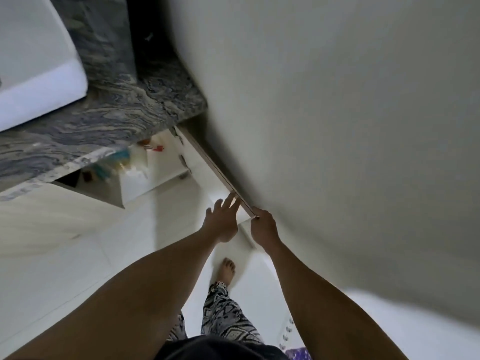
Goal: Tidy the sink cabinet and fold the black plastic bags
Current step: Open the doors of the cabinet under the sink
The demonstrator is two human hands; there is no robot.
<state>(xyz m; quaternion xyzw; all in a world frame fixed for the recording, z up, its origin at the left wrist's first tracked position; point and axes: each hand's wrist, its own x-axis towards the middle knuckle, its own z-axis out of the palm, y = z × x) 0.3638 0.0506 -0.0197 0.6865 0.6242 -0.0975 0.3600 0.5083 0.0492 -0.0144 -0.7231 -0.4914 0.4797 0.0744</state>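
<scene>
Handling the cabinet door at centre frame. My reading: this is the access step of the tidying, with the door swung out nearly flat against the wall on the right. Whether it is being opened or closed cannot be told from one blurred view.

Pose, left grip: fingers straight and spread, tips touching the door's inner face near its free edge; it holds nothing. Pose, right grip: fingers curled round the door's free corner, clasping the edge. Both forearms reach forward and down, converging at that corner.

Location of sink cabinet: left of centre, below the marbled desk. The interior is exposed; its contents are pale, blurred and not identifiable. No black plastic bags made out. White sink at upper left.

Next move, judged: let go of the door, crouch toward the opening, reach in with a free hand. Bare foot stands close under the door; mind it.
</scene>
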